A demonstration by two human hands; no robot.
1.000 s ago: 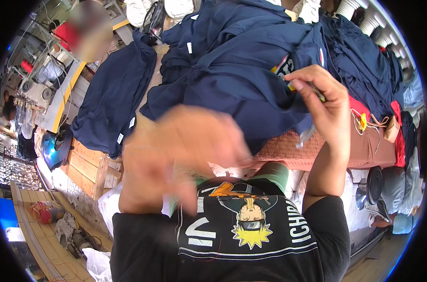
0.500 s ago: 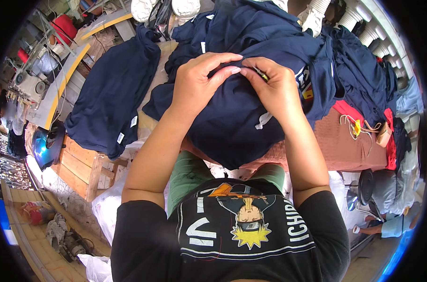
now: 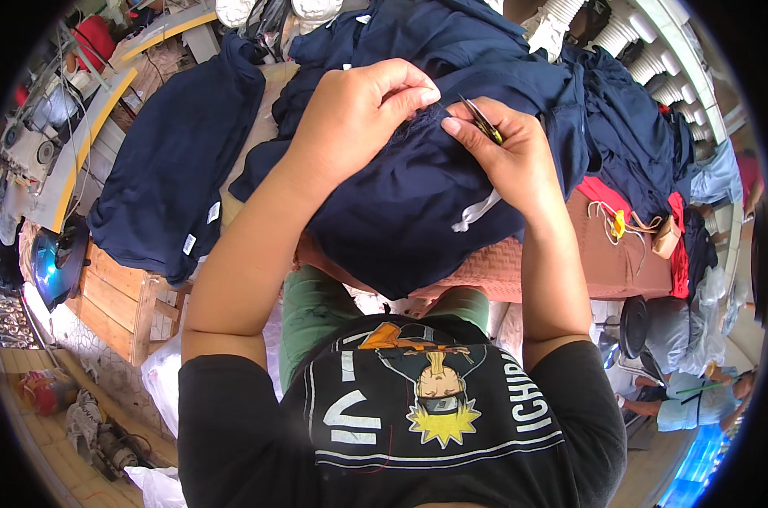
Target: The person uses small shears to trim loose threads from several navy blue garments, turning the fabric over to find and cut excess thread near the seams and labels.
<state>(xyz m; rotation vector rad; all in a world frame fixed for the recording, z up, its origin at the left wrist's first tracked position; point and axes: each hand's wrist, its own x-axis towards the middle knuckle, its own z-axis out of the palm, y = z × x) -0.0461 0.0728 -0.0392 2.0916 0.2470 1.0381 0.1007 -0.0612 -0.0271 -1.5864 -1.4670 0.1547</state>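
two hands at work over one navy garment (image 3: pixel 418 203), lifted off the worktop (image 3: pixel 570 262) and bunched up toward the chest, probably to bring a seam close to the eyes. left hand (image 3: pixel 358 118) curled tight, thumb and fingertips pinching a fold of the dark cloth near its top edge, likely keeping it taut. right hand (image 3: pixel 506 157) closed too, pinching a small slim tool (image 3: pixel 483 123) with a yellowish grip (snips, most likely; too small to be sure), tip set right at the pinched fold, just beside the left fingertips. one white drawstring or tape (image 3: pixel 477 212) dangling from the garment below the right hand.

counted around: one flat navy piece (image 3: pixel 181 161) spread alone at the left over one wooden bench (image 3: pixel 117 296), apart from the rest, perhaps laid aside as a separate stack. one heap of more navy pieces (image 3: pixel 621 127) piled at the far right of the worktop, number within impossible to tell. one strip of red cloth (image 3: pixel 608 196) beside it, one tangle of yellow cord (image 3: pixel 616 222) on the brown cover. one other person (image 3: pixel 688 394) low at the right edge, well apart from both hands.
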